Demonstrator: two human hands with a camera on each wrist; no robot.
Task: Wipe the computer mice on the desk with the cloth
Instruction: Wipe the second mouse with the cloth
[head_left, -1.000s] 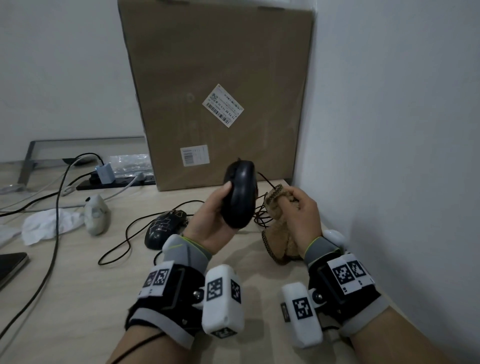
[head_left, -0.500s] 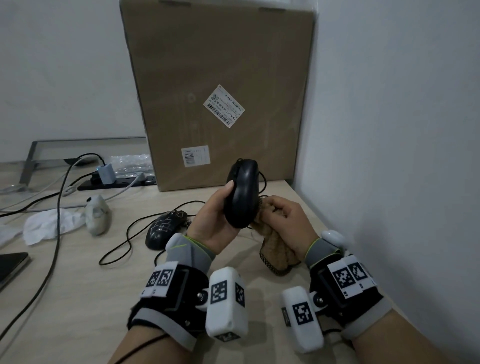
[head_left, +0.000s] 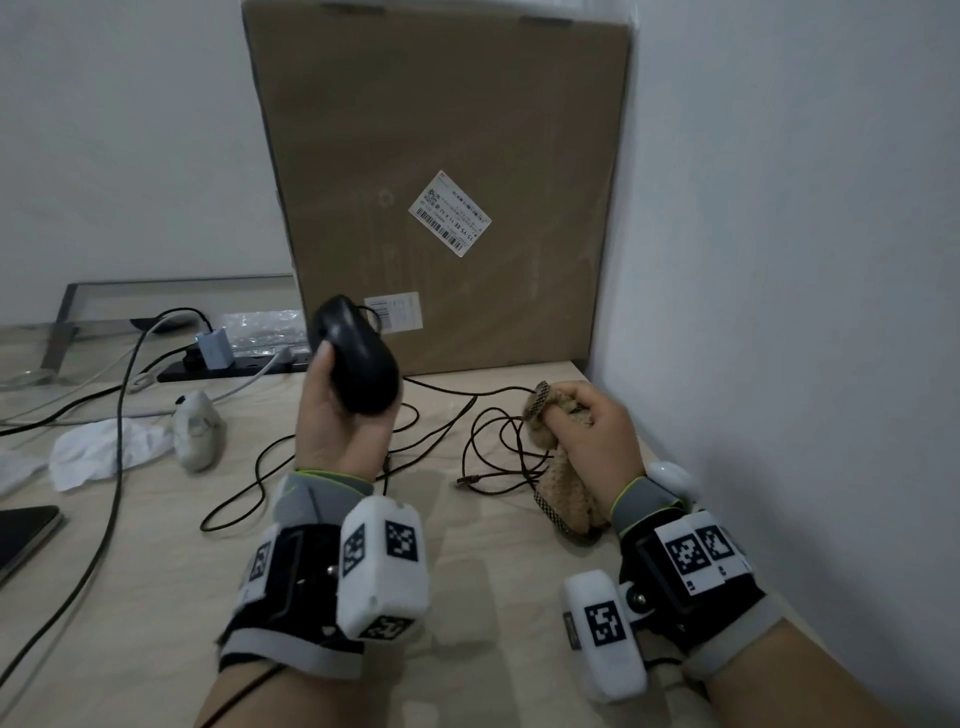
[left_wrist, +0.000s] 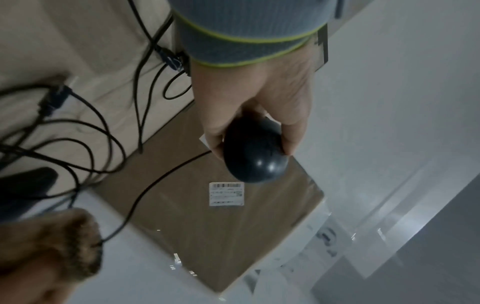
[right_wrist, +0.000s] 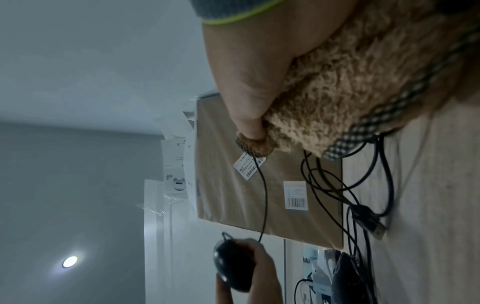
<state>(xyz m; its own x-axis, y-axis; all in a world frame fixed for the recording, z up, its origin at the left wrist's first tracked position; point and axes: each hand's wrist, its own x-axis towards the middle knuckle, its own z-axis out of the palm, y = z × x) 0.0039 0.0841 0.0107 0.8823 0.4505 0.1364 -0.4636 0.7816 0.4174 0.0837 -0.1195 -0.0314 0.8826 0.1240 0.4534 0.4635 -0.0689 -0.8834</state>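
Observation:
My left hand (head_left: 332, 421) grips a black wired mouse (head_left: 358, 358) and holds it raised above the desk, thumb on its left side; the left wrist view shows it as a glossy black mouse (left_wrist: 255, 152) pinched between thumb and fingers. My right hand (head_left: 597, 431) clutches a tan fluffy cloth (head_left: 566, 493) with a checked hem, a hand's width right of the mouse and apart from it. The right wrist view is filled by the cloth (right_wrist: 350, 92). A pale grey mouse (head_left: 195, 431) lies on the desk to the left. A second dark mouse (right_wrist: 345, 275) lies among the cables.
A tall cardboard box (head_left: 441, 182) stands at the back, against the white wall (head_left: 779, 312) on the right. Tangled black cables (head_left: 498, 447) lie between my hands. A power strip with a charger (head_left: 213, 353), crumpled white tissue (head_left: 98, 452) and a dark flat device (head_left: 21, 530) sit at left.
Half a second ago the cloth was against the black mouse. My left hand has since carried the mouse up and left, and my right hand has drawn back right with the cloth.

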